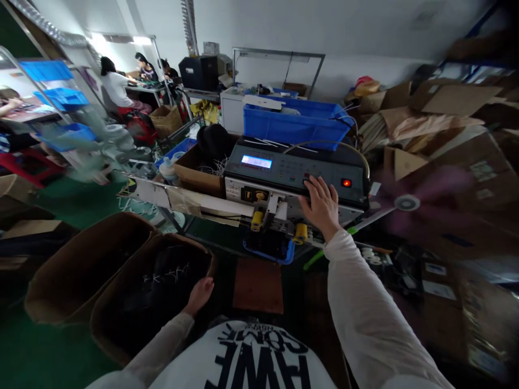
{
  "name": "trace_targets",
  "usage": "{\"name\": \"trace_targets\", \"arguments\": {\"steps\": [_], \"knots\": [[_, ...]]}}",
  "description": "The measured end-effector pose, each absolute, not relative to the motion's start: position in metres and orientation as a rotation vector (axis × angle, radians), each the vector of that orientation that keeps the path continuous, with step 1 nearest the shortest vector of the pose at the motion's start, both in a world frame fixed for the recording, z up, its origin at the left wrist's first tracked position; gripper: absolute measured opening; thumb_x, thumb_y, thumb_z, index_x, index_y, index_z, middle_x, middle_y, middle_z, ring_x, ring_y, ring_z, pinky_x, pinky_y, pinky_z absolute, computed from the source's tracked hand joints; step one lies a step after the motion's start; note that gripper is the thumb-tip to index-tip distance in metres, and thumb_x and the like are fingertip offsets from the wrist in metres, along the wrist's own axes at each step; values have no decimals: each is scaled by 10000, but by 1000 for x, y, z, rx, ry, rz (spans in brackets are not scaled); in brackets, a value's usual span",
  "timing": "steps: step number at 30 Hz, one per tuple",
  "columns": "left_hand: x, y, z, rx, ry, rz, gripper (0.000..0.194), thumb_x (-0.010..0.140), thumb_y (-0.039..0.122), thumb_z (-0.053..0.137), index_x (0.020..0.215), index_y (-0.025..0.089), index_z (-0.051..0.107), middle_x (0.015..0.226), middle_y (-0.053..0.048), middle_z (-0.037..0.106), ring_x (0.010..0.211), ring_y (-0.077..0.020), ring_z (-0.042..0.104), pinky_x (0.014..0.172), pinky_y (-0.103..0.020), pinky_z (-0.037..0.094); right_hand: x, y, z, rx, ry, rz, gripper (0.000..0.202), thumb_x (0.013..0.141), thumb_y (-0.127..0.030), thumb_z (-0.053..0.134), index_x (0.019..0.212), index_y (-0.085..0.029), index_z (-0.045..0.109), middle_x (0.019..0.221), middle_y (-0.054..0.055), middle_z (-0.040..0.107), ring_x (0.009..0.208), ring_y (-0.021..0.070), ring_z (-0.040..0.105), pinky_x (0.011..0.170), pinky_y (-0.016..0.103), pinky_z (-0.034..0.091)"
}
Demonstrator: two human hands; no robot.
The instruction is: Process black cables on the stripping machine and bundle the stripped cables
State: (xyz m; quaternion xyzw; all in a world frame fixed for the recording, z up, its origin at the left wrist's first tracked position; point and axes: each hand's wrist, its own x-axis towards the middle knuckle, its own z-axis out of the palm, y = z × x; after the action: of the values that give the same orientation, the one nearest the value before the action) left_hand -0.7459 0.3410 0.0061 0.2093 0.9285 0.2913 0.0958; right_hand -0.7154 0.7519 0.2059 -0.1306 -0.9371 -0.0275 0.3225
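My right hand [322,205] rests on the dark control panel of a bench machine [270,181], its fingers outstretched and touching keys at the front edge. A lit blue display [257,161] glows on the panel's left side, and a red lit switch [346,183] is to the right of my fingers. Two yellow rollers [257,221] stick out from the machine's lower front. Low on the left, my left hand [200,294] hangs beside the rim of a brown box [208,259], fingers curled in, no object visible in them. Some white wire pieces [174,273] lie inside that box.
A blue crate [292,123] sits on top of the machine. At right, a fan [406,202] spins close to my right arm, before piled cardboard boxes [450,100]. Another brown box [85,270] stands at left. Several people [117,84] sit at benches farther back.
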Motion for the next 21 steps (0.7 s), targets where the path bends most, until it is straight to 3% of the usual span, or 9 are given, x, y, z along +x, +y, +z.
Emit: {"name": "trace_targets", "arguments": {"steps": [3,7,13,21], "knots": [[-790,368,13,836,2845,910,238,849,238,529,1055,149,609,1041,-113,645,990,-243,596,864,-387,497,-716,752,205,-347,-2459,-92,478,910,-378,398,1353,-200,411,1434,90,418,1361,256,298,1102,489,204],[-844,408,46,1110,2956,941,479,864,290,505,1315,138,446,1330,-157,489,1222,-294,438,1022,-464,365,-716,751,205,-354,-2455,-89,474,910,-377,397,1349,-200,416,1431,88,421,1360,259,301,1099,497,202],[-867,431,61,1207,3087,939,493,840,311,541,1297,143,467,1307,-184,482,1197,-356,429,968,-504,366,-716,750,206,-350,-2445,-56,476,901,-375,407,1348,-209,421,1423,90,430,1355,267,311,1097,505,199],[-851,421,54,1329,3068,938,351,881,306,492,1199,162,525,1168,-120,589,1068,-255,521,945,-404,402,-717,749,207,-365,-2454,-65,477,900,-377,416,1342,-199,423,1423,92,431,1357,259,305,1101,499,196]]}}
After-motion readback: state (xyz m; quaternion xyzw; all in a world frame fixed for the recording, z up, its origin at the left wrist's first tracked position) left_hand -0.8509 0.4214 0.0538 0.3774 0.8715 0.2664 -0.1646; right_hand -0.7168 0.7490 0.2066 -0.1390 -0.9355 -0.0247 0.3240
